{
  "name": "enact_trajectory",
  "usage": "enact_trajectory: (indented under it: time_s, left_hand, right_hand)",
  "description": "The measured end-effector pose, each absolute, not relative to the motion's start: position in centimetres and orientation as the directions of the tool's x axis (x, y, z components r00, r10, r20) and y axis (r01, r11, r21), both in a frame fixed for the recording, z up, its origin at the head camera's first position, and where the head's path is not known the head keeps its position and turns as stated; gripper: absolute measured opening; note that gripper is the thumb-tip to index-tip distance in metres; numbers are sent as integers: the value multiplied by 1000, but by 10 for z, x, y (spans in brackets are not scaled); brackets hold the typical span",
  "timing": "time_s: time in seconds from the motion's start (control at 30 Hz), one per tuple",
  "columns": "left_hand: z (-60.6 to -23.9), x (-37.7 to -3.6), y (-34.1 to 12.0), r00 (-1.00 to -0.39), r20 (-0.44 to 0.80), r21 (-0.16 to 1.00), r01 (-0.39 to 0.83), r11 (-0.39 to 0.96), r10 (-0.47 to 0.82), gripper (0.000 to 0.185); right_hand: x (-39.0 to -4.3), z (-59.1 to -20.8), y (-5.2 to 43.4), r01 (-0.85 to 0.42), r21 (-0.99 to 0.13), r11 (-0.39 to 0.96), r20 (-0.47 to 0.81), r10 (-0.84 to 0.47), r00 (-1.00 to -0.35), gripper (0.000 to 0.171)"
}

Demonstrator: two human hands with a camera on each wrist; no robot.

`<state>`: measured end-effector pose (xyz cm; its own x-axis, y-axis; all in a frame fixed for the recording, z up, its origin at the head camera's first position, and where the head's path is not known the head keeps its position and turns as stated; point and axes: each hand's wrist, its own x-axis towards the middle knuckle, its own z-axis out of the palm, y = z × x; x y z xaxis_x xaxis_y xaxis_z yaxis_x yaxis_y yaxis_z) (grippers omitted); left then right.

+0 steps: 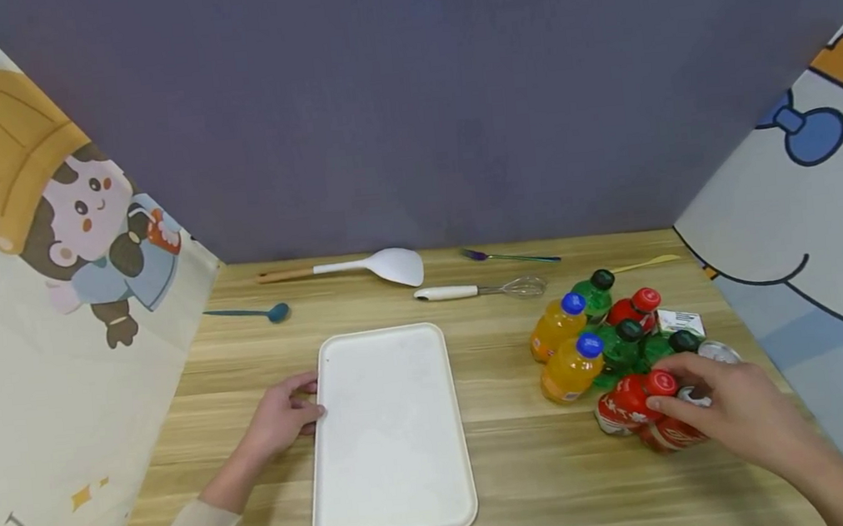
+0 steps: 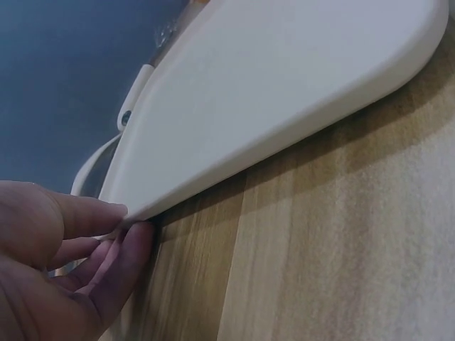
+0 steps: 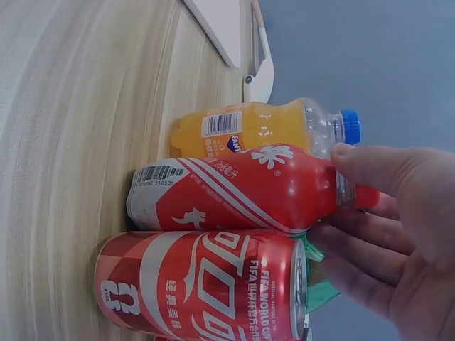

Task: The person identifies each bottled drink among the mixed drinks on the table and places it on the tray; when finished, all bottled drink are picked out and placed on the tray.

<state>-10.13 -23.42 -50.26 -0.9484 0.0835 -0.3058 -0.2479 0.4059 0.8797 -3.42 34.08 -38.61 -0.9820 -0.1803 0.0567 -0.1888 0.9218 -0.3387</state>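
With thumb and fingers, my left hand (image 1: 280,417) pinches the left rim of a white rectangular tray (image 1: 388,441); the left wrist view shows the thumb at the top edge of the tray (image 2: 234,106) and fingers under it. My right hand (image 1: 743,406) grips a red plastic bottle (image 1: 624,404) by its neck, just under the red cap. In the right wrist view this bottle (image 3: 242,188) has a red and white label and stands upright between a red cola can (image 3: 206,284) and an orange Fanta bottle (image 3: 263,131). The hand partly hides a silver-topped can (image 1: 719,351).
Around them stand green bottles (image 1: 620,354), another red bottle (image 1: 632,311), orange bottles (image 1: 555,331) and a small carton (image 1: 680,322). Along the back lie a spatula (image 1: 392,265), whisk (image 1: 462,291), fork (image 1: 511,256), yellow knife (image 1: 646,263) and blue spoon (image 1: 260,314). Walls close three sides.
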Motion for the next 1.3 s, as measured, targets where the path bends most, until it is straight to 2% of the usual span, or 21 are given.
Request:
enact_trajectory:
  time_s: [0.47, 0.63, 0.87, 0.97, 1.3]
  left_hand:
    - [-506, -98, -231, -943, -333, 879, -301, 371, 24, 58]
    - [-506, -98, -232, -939, -343, 877, -315, 364, 14, 58]
    - [-506, -100, -234, -945, -327, 874, -298, 383, 11, 57]
    - [-505, -99, -233, -945, -325, 873, -296, 388, 11, 57]
    - [-502, -98, -231, -947, -320, 871, -289, 398, 12, 57]
  right_hand:
    - [-38, -391, 340, -269, -371, 889, 205, -204, -957, 37]
    - [-39, -386, 336, -328, -356, 875, 305, -223, -926, 40]
    - [-41, -367, 324, -370, -373, 851, 387, -220, -895, 47]
    - [-44, -360, 318, -428, -379, 821, 446, -244, -861, 52]
    - [-47, -322, 306, -536, -294, 791, 504, -348, -791, 57]
